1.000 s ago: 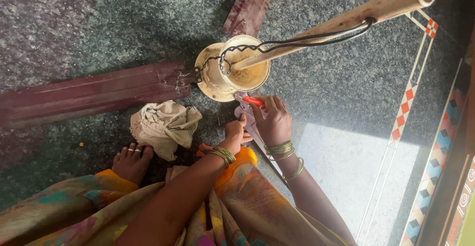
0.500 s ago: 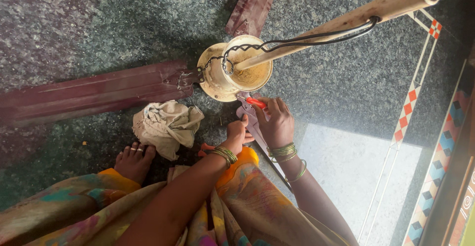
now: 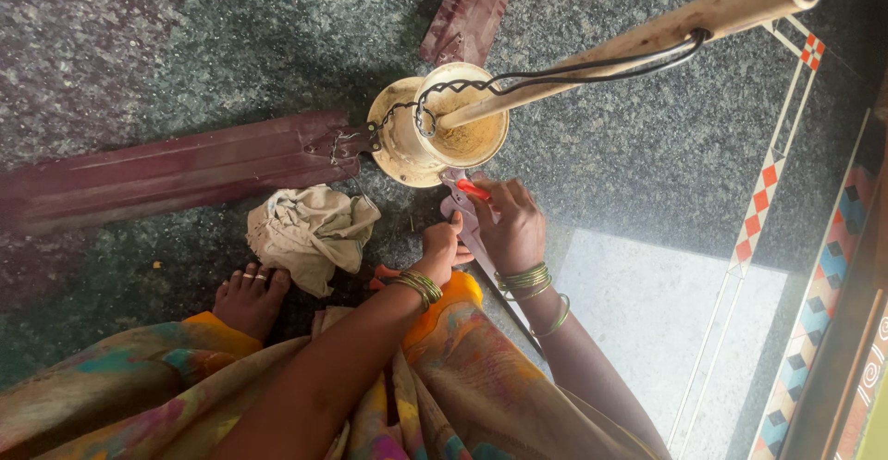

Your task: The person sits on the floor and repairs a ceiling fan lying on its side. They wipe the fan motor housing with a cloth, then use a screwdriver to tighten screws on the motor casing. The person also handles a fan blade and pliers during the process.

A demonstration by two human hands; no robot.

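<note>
A long maroon fan blade lies flat on the dark speckled stone floor at the far left, its inner end bolted to the ceiling fan's cream motor housing. Just below the blade sits a crumpled beige rag, and a bare foot with toe rings rests on the floor beside it. A second maroon blade runs up from the housing towards the top edge. The housing lies near the middle, with a black twisted cable looping over its rim and along the tan downrod, which slants up to the right.

Below the housing, the left hand, green bangles at the wrist, has its grip closed around the near end of a third blade that points back towards the person's lap. Just to its right, the right hand pinches a red-handled tool against the blade bracket at the housing's lower edge; the tool's tip is hidden. A patterned orange and yellow garment covers the knees. At the far right a tiled border of red and white diamonds edges the floor
</note>
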